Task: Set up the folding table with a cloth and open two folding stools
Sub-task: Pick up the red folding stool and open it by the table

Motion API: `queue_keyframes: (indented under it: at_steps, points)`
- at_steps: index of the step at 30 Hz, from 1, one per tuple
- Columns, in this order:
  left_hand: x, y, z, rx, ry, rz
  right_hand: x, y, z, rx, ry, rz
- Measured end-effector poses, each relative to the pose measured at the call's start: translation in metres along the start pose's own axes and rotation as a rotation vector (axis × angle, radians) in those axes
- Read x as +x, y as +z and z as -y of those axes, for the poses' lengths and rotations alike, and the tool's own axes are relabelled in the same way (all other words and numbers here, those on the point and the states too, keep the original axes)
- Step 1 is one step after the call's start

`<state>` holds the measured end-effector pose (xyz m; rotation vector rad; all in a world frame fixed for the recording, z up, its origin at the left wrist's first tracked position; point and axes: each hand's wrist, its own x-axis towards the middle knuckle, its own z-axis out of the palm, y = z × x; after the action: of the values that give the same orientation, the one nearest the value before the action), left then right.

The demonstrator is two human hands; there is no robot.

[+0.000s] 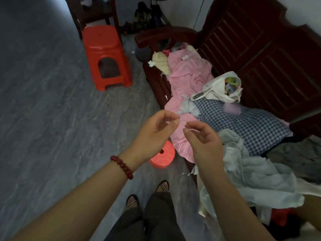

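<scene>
My left hand (156,134), with a red bead bracelet on its wrist, and my right hand (203,141) are raised in front of me over the bench edge. Each pinches an end of a thin white thread (190,129) between thumb and forefinger. A flat, round coral-red folding stool (162,157), collapsed, lies on the floor just below my left hand. A pale white cloth (257,173) is heaped on the bench to the right of my right arm, and a blue checked cloth (243,126) lies beyond it. No folding table shows.
A dark wooden bench (260,49) on the right holds a pink sheet (187,79), a white tote bag (224,86) and other clothes. A rigid red plastic stool (106,56) stands on the grey floor (52,110), with a dark wooden chair (93,13) behind it. My sandalled feet (147,193) are below.
</scene>
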<state>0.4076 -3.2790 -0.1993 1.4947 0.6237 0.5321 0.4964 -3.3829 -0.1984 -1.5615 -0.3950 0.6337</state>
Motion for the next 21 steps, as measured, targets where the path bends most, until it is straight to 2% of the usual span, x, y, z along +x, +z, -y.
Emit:
queue_keyframes:
  at_steps: [10, 18, 21]
  points:
    - [0.106, -0.001, 0.139, 0.046, 0.016, -0.095, 0.132, 0.014, -0.124, -0.077, 0.001, 0.127]
    - [0.148, -0.014, 0.268, 0.180, -0.065, 0.002, 0.182, 0.031, -0.246, -0.104, 0.078, 0.097]
    - [0.155, -0.018, 0.313, 0.179, -0.157, 0.014, 0.188, 0.033, -0.288, -0.145, 0.149, 0.075]
